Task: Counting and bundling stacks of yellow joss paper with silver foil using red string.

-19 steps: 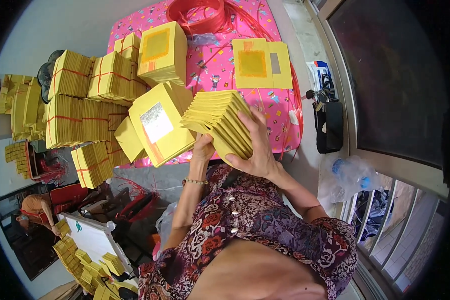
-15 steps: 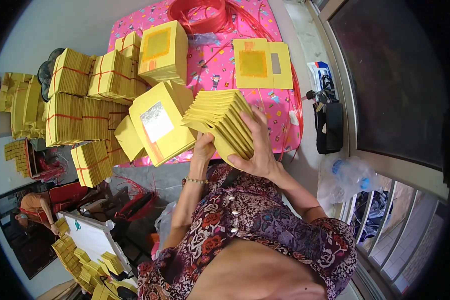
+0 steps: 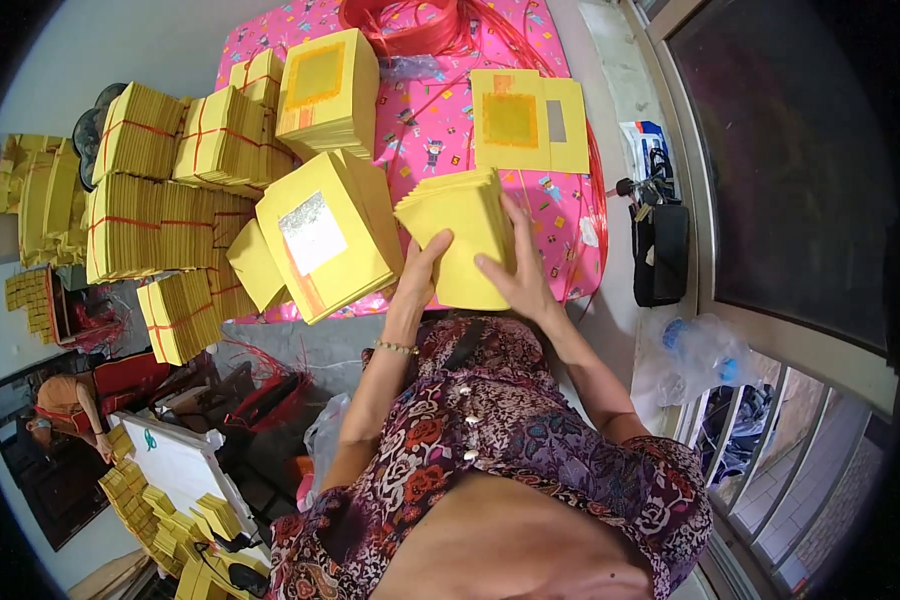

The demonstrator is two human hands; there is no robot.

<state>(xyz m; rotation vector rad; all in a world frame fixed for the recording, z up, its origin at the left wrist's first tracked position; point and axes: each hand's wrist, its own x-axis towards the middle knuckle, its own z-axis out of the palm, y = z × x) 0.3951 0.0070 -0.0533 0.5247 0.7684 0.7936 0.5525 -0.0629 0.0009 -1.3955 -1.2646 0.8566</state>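
Note:
Between my hands is a stack of yellow joss paper (image 3: pixel 458 235), held above the near edge of the pink table. My left hand (image 3: pixel 422 272) grips its left side, with the thumb lying on the top sheet. Along the right edge, my right hand (image 3: pixel 520 268) is closed with its thumb also on the face. Just left of the held stack lies a thicker pile of joss paper (image 3: pixel 355 235) with a silver foil square on top. Beyond it stands a tall pile (image 3: pixel 345 95) with an orange-bordered gold square. Flat sheets (image 3: pixel 510 120) with gold and grey squares lie at the right.
Bundles tied with red strips (image 3: pixel 150 225) are piled at the left. A coil of red plastic strip (image 3: pixel 400 30) rests on the pink patterned table cover (image 3: pixel 420 120). A black case (image 3: pixel 660 255) is on the right ledge. At the lower left another person (image 3: pixel 70 405) reaches toward yellow stacks.
The fanned stack has been turned and squared up, so its broad face now shows. Both hands have shifted their hold, and my left thumb has moved onto the top sheet.

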